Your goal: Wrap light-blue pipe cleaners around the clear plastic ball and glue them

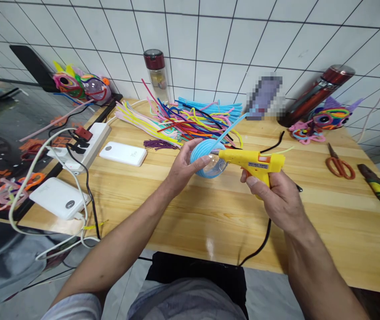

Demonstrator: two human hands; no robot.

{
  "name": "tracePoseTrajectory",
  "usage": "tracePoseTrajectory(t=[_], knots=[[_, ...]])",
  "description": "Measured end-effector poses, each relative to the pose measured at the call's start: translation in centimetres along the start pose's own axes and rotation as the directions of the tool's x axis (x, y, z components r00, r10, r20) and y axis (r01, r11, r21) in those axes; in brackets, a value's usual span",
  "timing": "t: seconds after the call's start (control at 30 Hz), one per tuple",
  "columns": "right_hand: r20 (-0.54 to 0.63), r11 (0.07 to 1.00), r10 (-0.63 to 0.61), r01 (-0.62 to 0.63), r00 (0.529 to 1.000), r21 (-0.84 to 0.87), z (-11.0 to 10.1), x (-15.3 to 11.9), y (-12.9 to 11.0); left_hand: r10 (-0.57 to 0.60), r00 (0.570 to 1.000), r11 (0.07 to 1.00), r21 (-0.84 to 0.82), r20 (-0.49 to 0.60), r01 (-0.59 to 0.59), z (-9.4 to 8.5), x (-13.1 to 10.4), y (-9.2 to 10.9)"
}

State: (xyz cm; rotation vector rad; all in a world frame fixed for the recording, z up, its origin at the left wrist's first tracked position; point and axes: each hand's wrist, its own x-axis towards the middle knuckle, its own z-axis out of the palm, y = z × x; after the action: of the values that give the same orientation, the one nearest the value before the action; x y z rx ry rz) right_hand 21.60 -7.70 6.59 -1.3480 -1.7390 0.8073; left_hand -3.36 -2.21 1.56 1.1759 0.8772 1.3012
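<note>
left hand: fingers cupping blue-wrapped clear ball, likely steadying it | right hand: fingers closed round glue gun, aimed ballward | pipe cleaners: toward worktop's back edge

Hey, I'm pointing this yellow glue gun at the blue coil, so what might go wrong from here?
Your left hand has its thumb close to the tip of the yellow glue gun, so it might get burned if that's hot. The light-blue coil has a loose end sticking out, so it may unwind. The black cord crossing the table edge could snag.
</note>
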Motion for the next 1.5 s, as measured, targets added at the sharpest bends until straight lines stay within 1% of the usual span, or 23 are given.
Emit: tracePoseTrajectory(t=[0.2, 0.43, 0.67, 0.77, 0.87, 0.93, 0.97, 1.03, 1.13, 1.2, 1.23, 1.3, 1.43, 1.5], knots=[[-0.002, 1.000, 0.009, -0.009, 1.000, 0.026, 0.0, 0.1, 0.0, -0.005, 1.000, 1.000, 0.001, -0.002, 0.005, 0.0, 0.0, 0.1], [0.008, 0.994, 0.018, -0.019, 1.000, 0.105, 0.1, 0.2, -0.1, -0.004, 1.000, 1.000, -0.006, 0.000, 0.004, 0.0, 0.0, 0.0], [-0.020, 0.989, 0.009, -0.006, 1.000, 0.148, 0.1, 0.2, 0.5, -0.011, 1.000, 1.000, -0.015, -0.002, 0.011, -0.1, 0.0, -0.1], [-0.037, 0.979, 0.035, -0.027, 0.999, 0.202, 0.2, 0.3, 0.3, -0.059, 0.998, 0.997, -0.060, -0.007, 0.058, -0.2, 0.0, -0.2], [-0.080, 0.940, 0.096, -0.063, 0.992, 0.336, 0.2, 0.5, 0.0, -0.158, 0.987, 0.980, -0.122, 0.014, 0.159, -0.3, 0.0, -0.1], [-0.137, 0.901, 0.143, -0.072, 0.980, 0.428, 0.0, 0.8, 0.1, -0.218, 0.976, 0.963, -0.156, 0.027, 0.219, -0.3, 0.1, 0.0], [-0.168, 0.886, 0.168, -0.074, 0.971, 0.457, -0.3, 0.9, 0.3, -0.233, 0.972, 0.957, -0.170, 0.020, 0.233, -0.4, 0.1, 0.1], [-0.217, 0.874, 0.214, -0.087, 0.952, 0.478, -0.8, 1.4, 1.0, -0.225, 0.974, 0.957, -0.197, -0.031, 0.215, -0.5, 0.3, 0.2], [-0.241, 0.872, 0.282, -0.143, 0.929, 0.469, -1.4, 2.2, 2.8, -0.162, 0.977, 0.967, -0.218, -0.140, 0.129, -0.8, 0.5, 0.5], [-0.249, 0.865, 0.338, -0.196, 0.908, 0.462, -1.5, 2.5, 4.0, -0.125, 0.975, 0.971, -0.223, -0.185, 0.082, -0.9, 0.7, 0.6], [-0.242, 0.858, 0.369, -0.229, 0.897, 0.460, -1.4, 2.6, 4.4, -0.110, 0.973, 0.972, -0.227, -0.204, 0.062, -1.0, 0.8, 0.6], [-0.191, 0.838, 0.419, -0.297, 0.888, 0.458, -1.1, 2.5, 4.9, -0.091, 0.970, 0.972, -0.232, -0.227, 0.037, -1.0, 0.8, 0.7], [-0.033, 0.788, 0.459, -0.390, 0.888, 0.475, 0.3, 1.9, 5.4, -0.082, 0.974, 0.977, -0.211, -0.211, 0.036, -0.9, 0.6, 0.6], [0.010, 0.782, 0.474, -0.426, 0.881, 0.455, 1.3, 1.7, 5.8, -0.074, 0.976, 0.980, -0.195, -0.203, 0.033, -0.9, 0.5, 0.6]])
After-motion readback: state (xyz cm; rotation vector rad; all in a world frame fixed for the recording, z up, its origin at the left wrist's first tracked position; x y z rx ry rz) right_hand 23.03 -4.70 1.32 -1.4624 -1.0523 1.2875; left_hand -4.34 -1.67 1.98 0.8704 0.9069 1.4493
